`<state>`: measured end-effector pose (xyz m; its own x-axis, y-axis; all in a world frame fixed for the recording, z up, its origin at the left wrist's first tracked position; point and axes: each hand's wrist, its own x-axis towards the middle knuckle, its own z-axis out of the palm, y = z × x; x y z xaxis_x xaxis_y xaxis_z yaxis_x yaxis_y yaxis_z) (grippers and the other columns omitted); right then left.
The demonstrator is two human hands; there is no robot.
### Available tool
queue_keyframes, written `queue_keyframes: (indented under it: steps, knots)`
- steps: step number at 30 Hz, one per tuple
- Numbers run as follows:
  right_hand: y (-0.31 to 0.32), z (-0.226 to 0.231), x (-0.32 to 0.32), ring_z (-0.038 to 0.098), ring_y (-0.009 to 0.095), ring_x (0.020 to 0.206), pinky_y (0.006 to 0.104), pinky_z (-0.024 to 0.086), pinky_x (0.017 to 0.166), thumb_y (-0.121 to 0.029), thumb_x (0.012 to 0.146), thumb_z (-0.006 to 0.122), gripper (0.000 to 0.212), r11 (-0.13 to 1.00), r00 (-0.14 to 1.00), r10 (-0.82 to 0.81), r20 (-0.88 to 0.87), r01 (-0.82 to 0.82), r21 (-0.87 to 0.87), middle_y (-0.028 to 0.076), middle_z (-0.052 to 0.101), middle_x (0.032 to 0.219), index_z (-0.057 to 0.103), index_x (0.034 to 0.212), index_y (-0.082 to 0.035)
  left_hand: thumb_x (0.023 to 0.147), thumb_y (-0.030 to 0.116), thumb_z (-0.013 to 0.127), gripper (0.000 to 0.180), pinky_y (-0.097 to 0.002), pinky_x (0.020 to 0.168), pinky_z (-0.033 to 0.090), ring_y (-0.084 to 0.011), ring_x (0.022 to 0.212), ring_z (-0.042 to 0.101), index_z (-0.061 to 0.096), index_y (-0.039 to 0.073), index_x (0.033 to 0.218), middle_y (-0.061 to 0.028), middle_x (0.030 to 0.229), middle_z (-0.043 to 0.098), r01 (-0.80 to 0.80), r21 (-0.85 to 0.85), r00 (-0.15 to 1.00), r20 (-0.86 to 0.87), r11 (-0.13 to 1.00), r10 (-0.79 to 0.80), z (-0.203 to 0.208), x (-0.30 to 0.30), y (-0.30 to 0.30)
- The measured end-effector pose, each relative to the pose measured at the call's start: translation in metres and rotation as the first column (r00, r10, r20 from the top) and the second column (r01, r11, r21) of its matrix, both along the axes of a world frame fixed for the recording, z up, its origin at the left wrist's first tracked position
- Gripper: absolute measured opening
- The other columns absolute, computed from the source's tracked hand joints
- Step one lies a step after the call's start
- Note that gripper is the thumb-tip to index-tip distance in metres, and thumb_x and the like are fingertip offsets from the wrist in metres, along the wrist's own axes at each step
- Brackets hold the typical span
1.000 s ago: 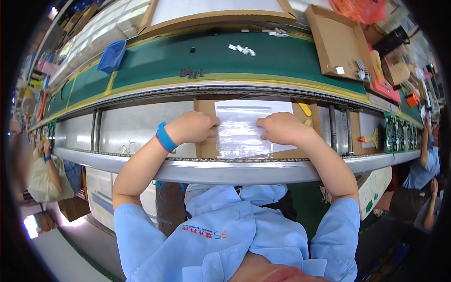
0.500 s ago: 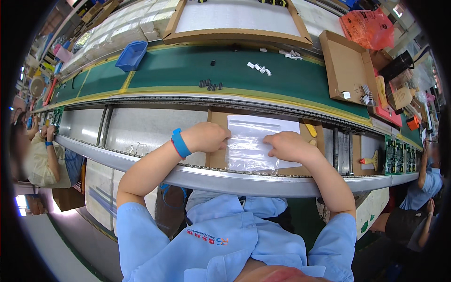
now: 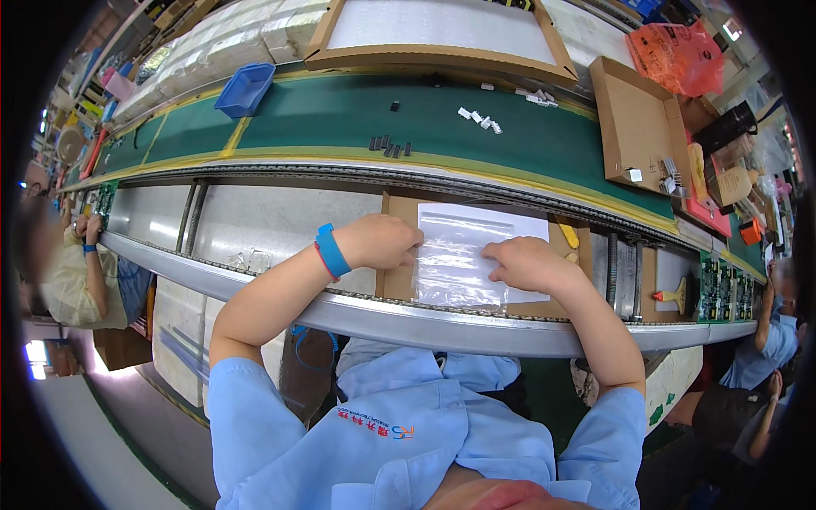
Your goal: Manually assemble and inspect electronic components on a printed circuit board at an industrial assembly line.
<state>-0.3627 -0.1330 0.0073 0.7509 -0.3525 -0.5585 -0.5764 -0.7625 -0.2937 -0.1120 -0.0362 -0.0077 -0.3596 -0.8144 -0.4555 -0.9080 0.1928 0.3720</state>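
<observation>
A clear plastic zip bag (image 3: 463,265) lies flat over a sheet of white paper (image 3: 529,223), inside a shallow cardboard tray (image 3: 398,285) between the conveyor rails. My left hand (image 3: 384,241), with a blue wristband (image 3: 331,252) at its wrist, is closed at the bag's left edge; its fingertips are partly hidden, and it appears to pinch that edge. On the bag's right side rests my right hand (image 3: 534,262). Its index finger and thumb are apart and touch the plastic, with the other fingers curled under.
The near metal rail (image 3: 408,321) runs under my forearms. Beyond the far rail, a green belt (image 3: 323,119) carries a blue bin (image 3: 245,90), small black parts (image 3: 389,147) and white parts (image 3: 480,120). Green circuit boards (image 3: 724,287) and a brush (image 3: 671,293) are at right. Other people work at both sides.
The whole view has shifted slightly. Both hands keep their places on the bag, which stays flat.
</observation>
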Motion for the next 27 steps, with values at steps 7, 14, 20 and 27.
queue_keyframes:
  steps: [7, 14, 20, 27]
  knots:
    - [0.0, 0.001, 0.0, 0.065, 0.036, 0.1, 0.0447, 0.051, 0.086, -0.025, 0.084, 0.068, 0.04, 1.0, 1.0, -0.001, -0.001, 0.001, 0.0, 0.018, 0.069, 0.102, 0.063, 0.121, -0.01, 0.087, 0.025, 0.067, 0.033, -0.0436, 0.084, 0.051, -0.0339, 0.099, 0.065, 0.064, 0.007, 0.114, -0.0138, 0.108, 0.068, -0.013, 0.012, 1.0, -0.001, 1.0, 0.013, 0.005, -0.002, 0.0]
    - [0.0, 0.003, 0.001, 0.064, 0.036, 0.101, 0.0444, 0.05, 0.087, -0.025, 0.085, 0.068, 0.04, 1.0, 1.0, -0.012, -0.014, 0.012, 0.006, 0.018, 0.069, 0.103, 0.063, 0.121, -0.01, 0.087, 0.025, 0.067, 0.032, -0.044, 0.084, 0.051, -0.034, 0.099, 0.065, 0.064, 0.008, 0.114, -0.0138, 0.108, 0.068, -0.008, 0.023, 1.0, 0.006, 1.0, 0.008, 0.005, -0.002, -0.001]
    - [-0.001, 0.0, 0.0, 0.064, 0.035, 0.104, 0.0443, 0.05, 0.089, -0.025, 0.085, 0.068, 0.041, 1.0, 1.0, -0.007, 0.001, 0.007, 0.007, 0.017, 0.069, 0.107, 0.062, 0.123, -0.01, 0.087, 0.025, 0.067, 0.032, -0.0439, 0.085, 0.051, -0.0341, 0.099, 0.065, 0.064, 0.007, 0.113, -0.0135, 0.108, 0.069, 0.014, -0.001, 1.0, 0.019, 1.0, -0.014, 0.002, -0.002, -0.001]
    - [0.0, -0.009, -0.004, 0.066, 0.035, 0.099, 0.0457, 0.052, 0.083, -0.025, 0.084, 0.069, 0.031, 1.0, 0.998, 0.001, 0.069, 0.0, -0.017, 0.017, 0.07, 0.1, 0.065, 0.11, -0.008, 0.087, 0.025, 0.068, 0.033, -0.0438, 0.085, 0.051, -0.0343, 0.099, 0.065, 0.064, 0.006, 0.113, -0.0144, 0.108, 0.068, 0.009, -0.003, 1.0, 0.006, 1.0, -0.009, 0.002, -0.001, -0.001]
